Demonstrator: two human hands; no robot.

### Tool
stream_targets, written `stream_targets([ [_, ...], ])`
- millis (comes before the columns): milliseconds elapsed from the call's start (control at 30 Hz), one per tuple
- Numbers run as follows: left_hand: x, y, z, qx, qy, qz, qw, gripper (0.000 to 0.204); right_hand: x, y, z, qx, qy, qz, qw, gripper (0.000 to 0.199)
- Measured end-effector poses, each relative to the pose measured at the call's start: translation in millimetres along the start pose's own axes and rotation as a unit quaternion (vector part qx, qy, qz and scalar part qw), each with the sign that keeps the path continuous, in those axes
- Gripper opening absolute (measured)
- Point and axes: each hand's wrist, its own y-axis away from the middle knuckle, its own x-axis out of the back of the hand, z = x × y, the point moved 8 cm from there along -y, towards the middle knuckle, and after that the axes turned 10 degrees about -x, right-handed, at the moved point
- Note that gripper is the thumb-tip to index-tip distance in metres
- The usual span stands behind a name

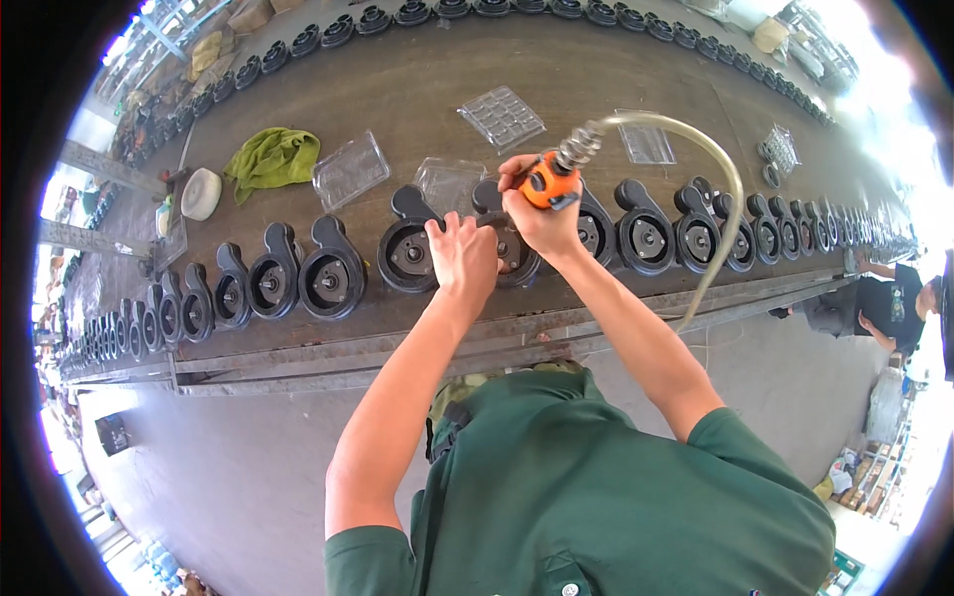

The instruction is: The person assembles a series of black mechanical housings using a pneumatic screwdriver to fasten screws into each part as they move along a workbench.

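An orange air-powered hand tool (549, 185) stands upright in my right hand (542, 221), whose fingers are wrapped round its body. A metal coupling (579, 147) joins its upper end to a clear yellowish hose (730, 179). Its working end is hidden behind my hand. Below it sits a black round wheel-like unit (517, 260) with studs inside, partly covered by both hands. My left hand (464, 260) is closed at the near left side of that unit, fingers bent; its exact grip is hidden. To the left lies a similar unit (405, 254), just beside my left fingers.
Similar black units (646, 238) line the bench's near edge both ways; another row (412, 14) runs along the far side. Clear plastic trays (502, 117), a green cloth (272, 164) and a white oval item (201, 194) lie behind. Another person (884, 308) stands far right.
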Motion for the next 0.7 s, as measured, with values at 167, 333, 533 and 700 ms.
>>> stream_targets([
  [167,-1.3,0.4,1.2,-0.002,-0.003,0.015,1.0,0.034,13.8,26.9,0.4,-0.058,-0.027,0.023,0.998,0.022],
  [333,-2.5,-0.8,0.1,0.007,0.014,-0.004,1.0,0.026,10.8,34.2,1.2,-0.071,-0.054,0.012,0.996,0.023],
  [533,1.6,1.1,-0.4,0.008,0.026,0.007,1.0,0.025,14.7,36.0,8.9,-0.069,-0.045,0.016,0.996,0.024],
  [700,-0.1,2.1,-1.7,0.01,0.029,0.016,0.999,0.025,12.5,37.2,9.2,-0.07,-0.056,0.018,0.996,0.022],
])
